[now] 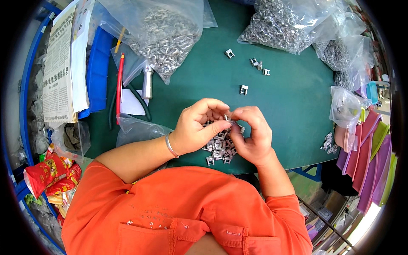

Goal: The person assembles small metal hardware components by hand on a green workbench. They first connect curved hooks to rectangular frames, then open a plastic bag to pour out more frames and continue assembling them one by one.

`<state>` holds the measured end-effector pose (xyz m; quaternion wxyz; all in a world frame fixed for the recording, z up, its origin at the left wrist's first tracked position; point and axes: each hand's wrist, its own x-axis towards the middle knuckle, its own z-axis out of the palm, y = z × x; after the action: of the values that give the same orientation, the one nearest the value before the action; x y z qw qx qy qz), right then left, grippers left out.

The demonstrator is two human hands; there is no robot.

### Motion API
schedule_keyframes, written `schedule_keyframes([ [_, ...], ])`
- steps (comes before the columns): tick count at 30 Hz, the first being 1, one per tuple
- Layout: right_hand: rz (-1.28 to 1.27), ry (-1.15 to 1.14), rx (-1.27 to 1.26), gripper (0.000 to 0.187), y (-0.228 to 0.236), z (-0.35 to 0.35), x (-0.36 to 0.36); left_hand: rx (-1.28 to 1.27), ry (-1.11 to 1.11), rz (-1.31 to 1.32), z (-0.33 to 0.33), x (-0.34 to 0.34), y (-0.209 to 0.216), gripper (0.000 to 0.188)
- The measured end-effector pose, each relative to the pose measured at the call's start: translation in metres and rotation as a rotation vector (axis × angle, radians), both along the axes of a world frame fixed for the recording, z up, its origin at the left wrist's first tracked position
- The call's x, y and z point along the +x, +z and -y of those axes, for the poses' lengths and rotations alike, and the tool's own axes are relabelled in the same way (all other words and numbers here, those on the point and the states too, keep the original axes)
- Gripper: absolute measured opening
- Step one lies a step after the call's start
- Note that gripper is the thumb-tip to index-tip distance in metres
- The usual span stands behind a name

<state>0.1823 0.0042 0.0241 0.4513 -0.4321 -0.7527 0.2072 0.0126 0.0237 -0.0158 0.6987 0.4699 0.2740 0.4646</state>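
My left hand (196,128), with a metal bangle at its wrist, and my right hand (254,137) meet over the table. Their thumbs and fingers pinch a small silver metal fitting (227,116) between them; the fingers hide most of it. Right below lies a pile of similar small square metal fittings (219,149), partly covered by my hands. Farther off, a single fitting (243,89) rests on the green tabletop (293,106), and several more (256,63) are scattered beyond it.
Clear bags of metal rings and links (168,40) (282,27) stand along the far side. At left are a red pen (120,80), dark-handled pliers (142,104), a blue bin (98,70) and papers (59,63). Pink, purple and green strips (367,148) hang at right.
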Motion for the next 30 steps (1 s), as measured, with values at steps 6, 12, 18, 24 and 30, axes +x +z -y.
schedule_keyframes([
  [6, -0.075, -0.023, -0.314, 0.019, 0.002, -0.005, 0.012, 0.225, 0.110, -0.091, -0.002, 0.001, -0.006, 0.040],
  [12, -0.550, -0.051, -0.796, 0.009, 0.001, 0.005, 0.002, 0.299, 0.136, -0.186, -0.002, 0.001, -0.003, 0.035],
  [18, -0.032, 0.238, -0.527, 0.012, 0.010, -0.006, 0.019, 0.490, 0.153, -0.374, -0.007, -0.004, 0.005, 0.028],
  [24, 0.305, -0.354, -0.162, 0.012, -0.014, -0.040, 0.027, 0.424, 0.132, -0.366, -0.006, -0.001, 0.006, 0.025],
  [30, 0.027, -0.280, -0.296, 0.033, -0.027, -0.033, 0.023, 0.247, 0.089, -0.284, -0.004, -0.002, 0.003, 0.030],
])
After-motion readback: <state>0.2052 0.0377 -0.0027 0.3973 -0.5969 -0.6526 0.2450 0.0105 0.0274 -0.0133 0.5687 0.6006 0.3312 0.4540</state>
